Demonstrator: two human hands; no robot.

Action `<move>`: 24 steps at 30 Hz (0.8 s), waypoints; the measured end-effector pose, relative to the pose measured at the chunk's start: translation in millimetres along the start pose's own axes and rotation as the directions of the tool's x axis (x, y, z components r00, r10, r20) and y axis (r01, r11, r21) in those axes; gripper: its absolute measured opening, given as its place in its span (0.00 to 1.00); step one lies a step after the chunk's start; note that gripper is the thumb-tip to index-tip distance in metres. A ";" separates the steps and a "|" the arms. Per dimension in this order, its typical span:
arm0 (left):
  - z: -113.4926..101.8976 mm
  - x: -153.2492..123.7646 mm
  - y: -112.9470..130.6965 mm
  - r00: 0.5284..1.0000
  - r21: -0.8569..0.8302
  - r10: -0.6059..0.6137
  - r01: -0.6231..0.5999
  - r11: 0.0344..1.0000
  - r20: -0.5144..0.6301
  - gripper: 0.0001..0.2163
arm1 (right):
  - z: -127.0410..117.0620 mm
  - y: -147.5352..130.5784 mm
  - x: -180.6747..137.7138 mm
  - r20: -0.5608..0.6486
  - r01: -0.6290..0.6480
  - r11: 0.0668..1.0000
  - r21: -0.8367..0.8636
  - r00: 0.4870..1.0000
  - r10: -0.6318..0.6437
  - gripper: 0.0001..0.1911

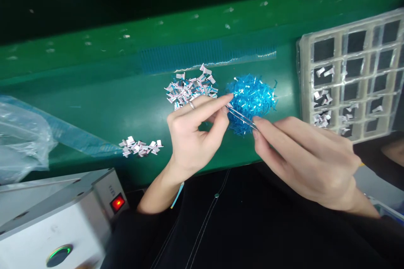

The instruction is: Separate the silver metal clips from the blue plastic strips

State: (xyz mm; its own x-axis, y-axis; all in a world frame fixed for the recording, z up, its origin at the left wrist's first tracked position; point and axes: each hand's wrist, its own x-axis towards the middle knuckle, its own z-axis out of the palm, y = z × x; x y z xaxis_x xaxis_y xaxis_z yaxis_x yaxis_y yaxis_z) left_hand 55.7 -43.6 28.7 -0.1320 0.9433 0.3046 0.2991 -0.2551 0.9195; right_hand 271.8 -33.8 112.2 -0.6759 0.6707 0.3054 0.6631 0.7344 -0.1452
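silver metal tweezers (251,125) are clamped in the fingers of the right hand (311,162); those of the left hand (196,128) pinch a tiny white, red-edged piece (229,105), at nine o'clock of the shiny blue-strip heap (255,92).

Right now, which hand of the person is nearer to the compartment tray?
The right hand. It is by the compartment tray's near left corner, holding tweezers. The left hand is farther away, by the blue pile's left edge.
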 end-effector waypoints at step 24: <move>3.2 -1.4 2.2 1.000 0.037 -0.003 0.004 0.999 -0.015 0.09 | 3.3 -8.6 -0.8 0.002 -0.084 0.996 -0.022 0.996 0.084 0.06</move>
State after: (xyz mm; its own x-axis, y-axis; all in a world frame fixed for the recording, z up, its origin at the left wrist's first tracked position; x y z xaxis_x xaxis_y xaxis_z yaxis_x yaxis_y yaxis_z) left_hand 59.5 -44.8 29.4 -0.1470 0.9408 0.3054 0.3336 -0.2435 0.9107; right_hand 265.6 -40.3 110.1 -0.6188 0.7301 0.2900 0.7243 0.6732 -0.1491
